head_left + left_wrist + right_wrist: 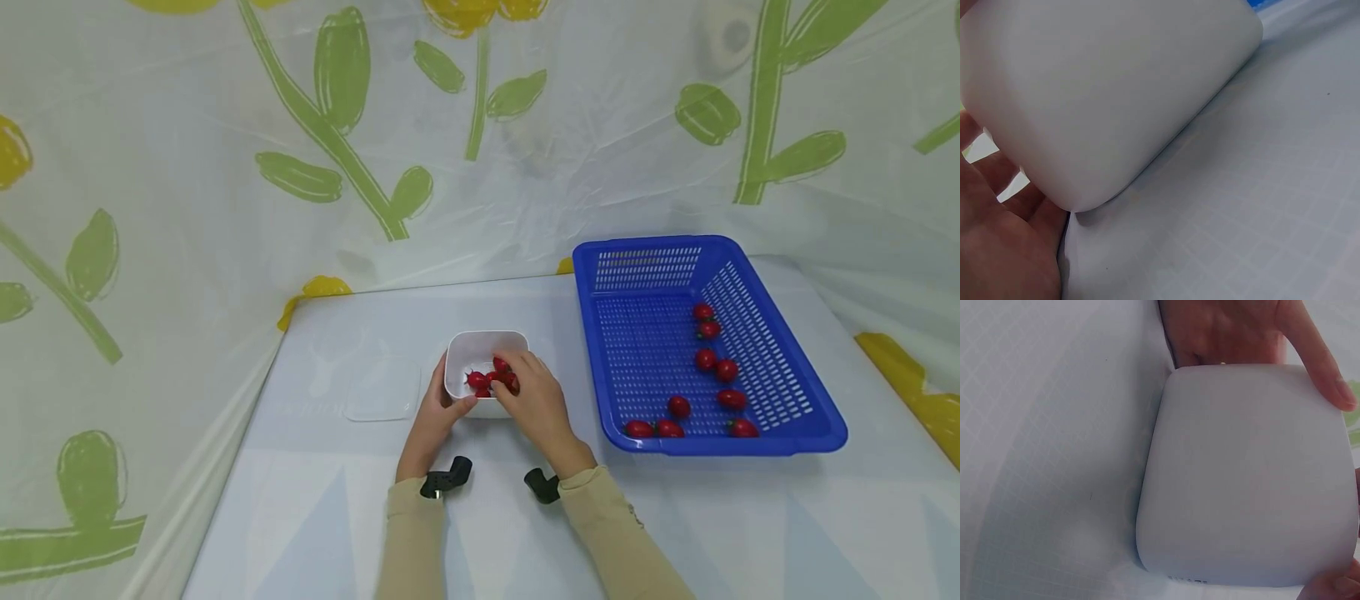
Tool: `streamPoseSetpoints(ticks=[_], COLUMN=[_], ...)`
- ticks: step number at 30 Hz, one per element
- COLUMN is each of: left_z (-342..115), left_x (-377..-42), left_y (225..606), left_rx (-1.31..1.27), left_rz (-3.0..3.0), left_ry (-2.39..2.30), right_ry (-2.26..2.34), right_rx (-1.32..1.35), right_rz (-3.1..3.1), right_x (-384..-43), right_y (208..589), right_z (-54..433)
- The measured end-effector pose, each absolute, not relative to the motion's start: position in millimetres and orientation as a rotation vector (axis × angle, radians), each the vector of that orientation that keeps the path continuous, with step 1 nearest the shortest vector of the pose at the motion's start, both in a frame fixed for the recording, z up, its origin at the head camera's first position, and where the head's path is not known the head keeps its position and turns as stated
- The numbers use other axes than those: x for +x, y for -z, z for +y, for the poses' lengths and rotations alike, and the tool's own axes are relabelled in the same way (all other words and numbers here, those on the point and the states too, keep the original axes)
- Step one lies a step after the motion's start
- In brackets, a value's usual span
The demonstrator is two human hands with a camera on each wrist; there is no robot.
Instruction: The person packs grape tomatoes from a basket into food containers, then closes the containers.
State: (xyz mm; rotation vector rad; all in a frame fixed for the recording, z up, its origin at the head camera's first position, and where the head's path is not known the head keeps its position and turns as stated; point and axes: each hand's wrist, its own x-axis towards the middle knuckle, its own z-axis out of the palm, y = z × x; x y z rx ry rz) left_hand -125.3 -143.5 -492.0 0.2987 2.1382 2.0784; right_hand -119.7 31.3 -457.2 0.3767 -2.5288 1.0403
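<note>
A white square container (487, 408) stands on the table in the middle of the head view, with several red cherry tomatoes (477, 380) inside. My left hand (435, 417) grips its left side, thumb on the near rim; the left wrist view shows the palm and fingers (997, 169) against the wall. Reaching over the right rim, my right hand (536, 400) has its curled thumb and fingers around a cherry tomato (501, 364) in the container. In the right wrist view the container's outer wall (1247, 475) hides the tomatoes.
To the right is a blue plastic basket (588, 350) holding several more cherry tomatoes (678, 407), mostly along its right and near sides. A clear flat lid (384, 390) lies left of the container. Behind the table hangs a flower-patterned cloth (525, 200).
</note>
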Motion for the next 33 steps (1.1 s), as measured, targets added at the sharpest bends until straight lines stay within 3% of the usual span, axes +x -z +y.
streamPoseSetpoints(ticks=[16, 33], left_z=[-143, -143], left_x=[-125, -126], left_y=[491, 492], left_rx=[0.304, 0.28], left_rz=[2.133, 2.136], left_ry=[-2.097, -2.079], right_ry=[-1.103, -1.513], right_rx=[0.412, 0.369], right_rz=[-2.494, -2.581], right_x=[-120, -111], right_y=[457, 433], right_z=[35, 50])
